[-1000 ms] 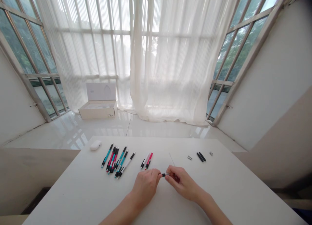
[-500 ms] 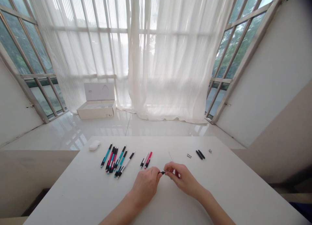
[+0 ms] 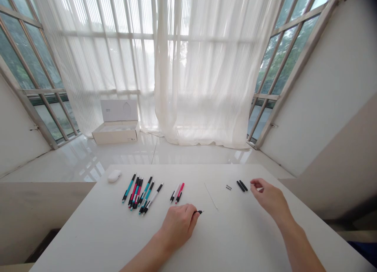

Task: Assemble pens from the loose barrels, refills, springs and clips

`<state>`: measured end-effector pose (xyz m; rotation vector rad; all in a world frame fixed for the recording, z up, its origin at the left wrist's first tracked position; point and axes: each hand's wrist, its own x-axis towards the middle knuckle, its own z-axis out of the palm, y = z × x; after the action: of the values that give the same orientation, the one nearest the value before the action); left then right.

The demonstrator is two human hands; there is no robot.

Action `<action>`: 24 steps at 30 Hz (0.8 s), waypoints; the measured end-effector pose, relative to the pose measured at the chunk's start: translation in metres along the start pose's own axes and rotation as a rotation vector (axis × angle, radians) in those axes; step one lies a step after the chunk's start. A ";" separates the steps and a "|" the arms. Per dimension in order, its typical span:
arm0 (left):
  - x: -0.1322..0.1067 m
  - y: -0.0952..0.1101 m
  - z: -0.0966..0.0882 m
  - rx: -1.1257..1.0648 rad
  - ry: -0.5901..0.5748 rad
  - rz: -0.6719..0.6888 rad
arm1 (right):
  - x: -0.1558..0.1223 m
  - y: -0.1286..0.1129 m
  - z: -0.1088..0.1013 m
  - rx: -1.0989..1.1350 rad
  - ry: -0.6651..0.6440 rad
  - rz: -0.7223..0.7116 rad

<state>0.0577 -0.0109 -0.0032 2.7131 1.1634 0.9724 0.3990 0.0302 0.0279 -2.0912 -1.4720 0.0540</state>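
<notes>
My left hand (image 3: 180, 224) is closed round a pen (image 3: 199, 212), of which only a short black end with a thin tip shows past my fingers. My right hand (image 3: 270, 197) is at the right of the table, thumb and forefinger drawn together. It covers the spot of the small metal pen tips, and whatever is between its fingers is too small to make out. Just left of it lie two black rubber grips (image 3: 242, 186). Small springs (image 3: 228, 187) lie further left. Between my hands a thin pen refill (image 3: 211, 196) rests on the table.
A white and a pink pen barrel (image 3: 179, 192) lie beyond my left hand. Several teal, pink and white pens (image 3: 143, 193) form a group further left, near a white earphone case (image 3: 114, 175). An open white box (image 3: 115, 132) stands on the sill before the curtain (image 3: 203, 87).
My right hand has left the pen in my left hand and moved right to the metal tips. The refill now shows its whole length. My left hand has hardly moved.
</notes>
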 end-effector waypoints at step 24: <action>0.001 0.000 0.001 -0.004 -0.050 0.026 | 0.031 0.061 0.042 -0.278 -0.005 0.184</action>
<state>0.0585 -0.0103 -0.0037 2.7394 1.1194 0.9028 0.4487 0.0610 -0.0270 -2.4468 -1.3491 -0.0797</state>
